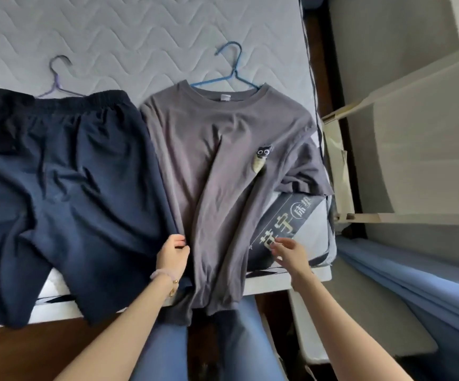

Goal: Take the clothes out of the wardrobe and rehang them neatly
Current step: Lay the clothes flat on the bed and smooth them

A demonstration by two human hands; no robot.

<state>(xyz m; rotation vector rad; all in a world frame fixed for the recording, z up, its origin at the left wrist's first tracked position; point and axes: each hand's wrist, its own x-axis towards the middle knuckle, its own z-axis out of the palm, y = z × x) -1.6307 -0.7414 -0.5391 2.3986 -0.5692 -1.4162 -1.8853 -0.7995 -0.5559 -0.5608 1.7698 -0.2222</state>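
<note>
Closest, my left hand [172, 254] pinches the grey T-shirt [223, 149] at its edge; my right hand [288, 251] hovers with loose fingers. Soft, light cloth, I judge: take it at both shoulders.

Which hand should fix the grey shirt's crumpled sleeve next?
Probably the right hand: it hovers open and empty on the same side as the sleeve of the grey shirt. The left hand is busy pinching the shirt's opposite edge.
</note>
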